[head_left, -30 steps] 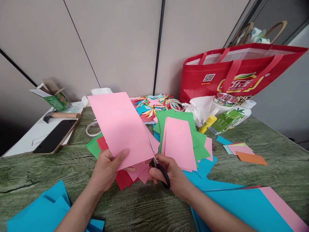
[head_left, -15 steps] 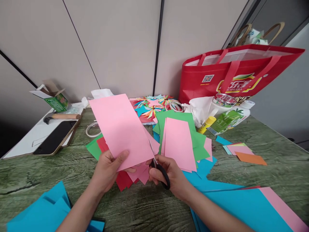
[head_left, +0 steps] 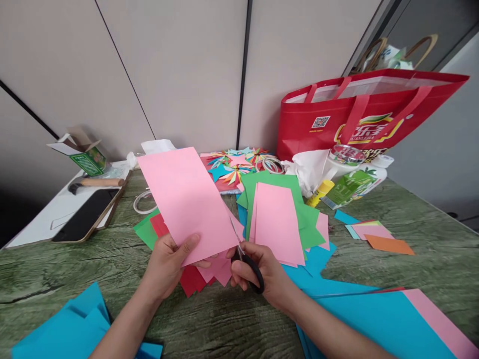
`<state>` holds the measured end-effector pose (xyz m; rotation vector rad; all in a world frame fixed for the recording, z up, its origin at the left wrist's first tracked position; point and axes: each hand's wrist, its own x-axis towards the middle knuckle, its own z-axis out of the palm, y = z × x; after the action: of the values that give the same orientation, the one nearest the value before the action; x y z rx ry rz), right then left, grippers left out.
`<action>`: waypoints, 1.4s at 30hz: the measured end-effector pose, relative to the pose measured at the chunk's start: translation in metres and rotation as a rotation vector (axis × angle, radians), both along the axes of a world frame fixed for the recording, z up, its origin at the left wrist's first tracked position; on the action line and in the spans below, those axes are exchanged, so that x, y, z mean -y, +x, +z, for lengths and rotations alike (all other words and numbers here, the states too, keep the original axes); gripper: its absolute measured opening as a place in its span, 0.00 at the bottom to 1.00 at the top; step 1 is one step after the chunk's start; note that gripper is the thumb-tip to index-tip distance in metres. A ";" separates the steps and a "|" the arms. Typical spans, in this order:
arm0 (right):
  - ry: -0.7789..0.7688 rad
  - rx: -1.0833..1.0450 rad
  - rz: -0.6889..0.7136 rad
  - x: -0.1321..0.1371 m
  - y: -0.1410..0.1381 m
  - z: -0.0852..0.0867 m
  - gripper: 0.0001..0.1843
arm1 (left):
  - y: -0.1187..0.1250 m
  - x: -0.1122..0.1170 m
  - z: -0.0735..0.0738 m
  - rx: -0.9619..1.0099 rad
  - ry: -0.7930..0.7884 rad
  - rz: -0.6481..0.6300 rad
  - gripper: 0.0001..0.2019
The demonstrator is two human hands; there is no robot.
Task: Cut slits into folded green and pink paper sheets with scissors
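My left hand (head_left: 174, 262) grips a pink sheet of paper (head_left: 189, 202) by its lower left corner, thumb on top and fingers underneath. In my right hand (head_left: 256, 267) is a pair of scissors (head_left: 247, 267) with black handles; its blades point up and away at the sheet's right edge. Whether the blades are cutting into the paper cannot be made out. Beneath the sheet lie red paper (head_left: 191, 280), green paper (head_left: 144, 229) and pink pieces, partly hidden. Close by on the right, a stack of pink sheets (head_left: 279, 224) rests on green paper (head_left: 309, 219).
Blue paper lies at front left (head_left: 67, 324) and front right (head_left: 374, 319). Farther back are a phone (head_left: 88, 214), a hammer (head_left: 101, 182), a tape roll (head_left: 145, 202), a yellow glue stick (head_left: 321, 193), a carton (head_left: 350, 188) and a red bag (head_left: 318, 129). Paper scraps (head_left: 389, 244) lie at right.
Hardly anything differs. The camera view has shifted very slightly; both hands keep the same hold on the pink sheet and the scissors.
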<state>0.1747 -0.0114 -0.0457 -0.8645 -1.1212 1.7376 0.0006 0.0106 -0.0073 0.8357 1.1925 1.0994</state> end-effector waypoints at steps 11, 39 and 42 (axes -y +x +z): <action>0.013 0.060 -0.009 -0.002 0.001 0.009 0.18 | -0.002 0.001 -0.003 0.008 -0.006 -0.106 0.08; -0.019 0.112 0.158 -0.003 0.003 0.005 0.13 | -0.009 -0.003 -0.002 0.181 0.013 0.025 0.10; -0.001 0.083 0.315 -0.004 0.011 0.003 0.14 | -0.011 -0.007 0.003 0.210 0.094 0.178 0.10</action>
<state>0.1857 -0.0075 -0.0431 -0.7989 -1.3703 1.9715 -0.0108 0.0171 -0.0047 0.6747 1.0597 1.3630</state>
